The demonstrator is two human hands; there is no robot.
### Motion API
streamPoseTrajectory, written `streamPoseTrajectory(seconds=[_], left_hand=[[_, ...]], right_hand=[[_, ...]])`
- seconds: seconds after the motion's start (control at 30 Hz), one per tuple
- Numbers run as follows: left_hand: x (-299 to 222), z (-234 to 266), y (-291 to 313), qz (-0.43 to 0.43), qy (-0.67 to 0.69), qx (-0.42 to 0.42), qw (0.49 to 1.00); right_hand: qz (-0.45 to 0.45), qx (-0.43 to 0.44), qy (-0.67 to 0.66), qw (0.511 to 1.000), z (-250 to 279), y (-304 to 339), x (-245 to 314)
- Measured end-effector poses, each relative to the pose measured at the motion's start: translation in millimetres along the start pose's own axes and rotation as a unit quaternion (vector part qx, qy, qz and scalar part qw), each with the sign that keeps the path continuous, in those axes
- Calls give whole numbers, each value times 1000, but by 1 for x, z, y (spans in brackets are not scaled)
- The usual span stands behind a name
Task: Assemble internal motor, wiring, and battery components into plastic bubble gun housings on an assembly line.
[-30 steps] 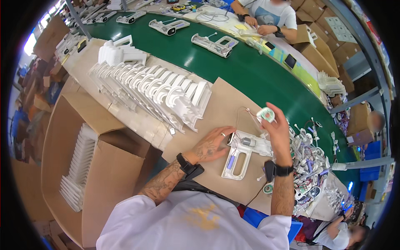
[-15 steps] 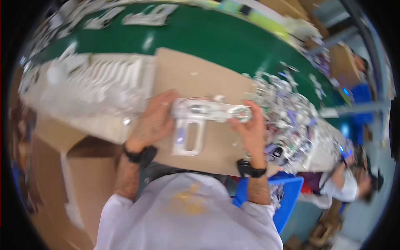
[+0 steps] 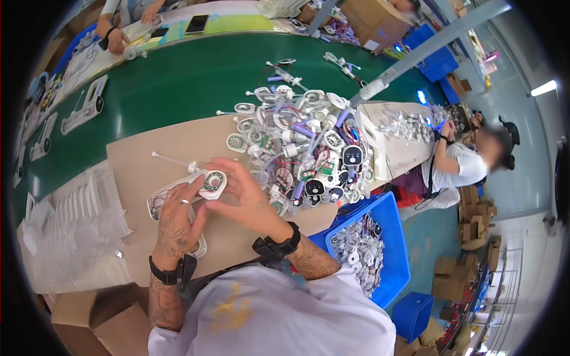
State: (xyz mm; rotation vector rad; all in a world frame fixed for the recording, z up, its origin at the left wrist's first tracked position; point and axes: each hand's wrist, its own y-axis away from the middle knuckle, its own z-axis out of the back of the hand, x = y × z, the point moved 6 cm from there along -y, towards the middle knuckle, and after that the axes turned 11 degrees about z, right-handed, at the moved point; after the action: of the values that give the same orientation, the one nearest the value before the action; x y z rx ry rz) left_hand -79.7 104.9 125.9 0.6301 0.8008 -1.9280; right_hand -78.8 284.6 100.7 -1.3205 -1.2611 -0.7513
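Observation:
Both my hands are on a white plastic housing [image 3: 157, 200] above the brown cardboard work surface. A round green circuit board [image 3: 212, 181] sits in its ring-shaped end, and red wires show at the other end. My left hand [image 3: 176, 222] grips the housing from the near side, its fingers lying across the middle. At the ring end, my right hand [image 3: 252, 199] curls its fingers and thumb around the edge. Just beyond the housing projects a thin white stem [image 3: 173, 158] with a small round tip. The housing's looped lower part is mostly covered by my left hand.
To the right lies a heap of small wired assemblies [image 3: 309, 142]. A blue bin [image 3: 395, 237] of similar parts stands at the table's near right. Stacked white housings [image 3: 80, 207] lie left. Across the green table [image 3: 178, 77] a person's hands work; another person [image 3: 460, 166] sits right.
The view has swung right, bringing the heap and blue bin further into the picture. The housing has turned at an angle, and my left hand has moved from its end onto its middle.

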Motion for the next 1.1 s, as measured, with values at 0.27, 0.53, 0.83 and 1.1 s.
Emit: streamPoseTrajectory(seconds=[0.27,0.53,0.83,1.1], left_hand=[[5,-9,2,76,51,3,996],[10,2,12,130,114,39,984],[29,20,-40,54,10,-56,997],[35,-30,-63,-77,-93,22,992]], right_hand=[[57,-72,-17,996,-2,2,-15],[110,-59,39,991,0,-2,-13],[77,-9,260,963,39,3,18],[-2,29,323,946,36,-6,8]])
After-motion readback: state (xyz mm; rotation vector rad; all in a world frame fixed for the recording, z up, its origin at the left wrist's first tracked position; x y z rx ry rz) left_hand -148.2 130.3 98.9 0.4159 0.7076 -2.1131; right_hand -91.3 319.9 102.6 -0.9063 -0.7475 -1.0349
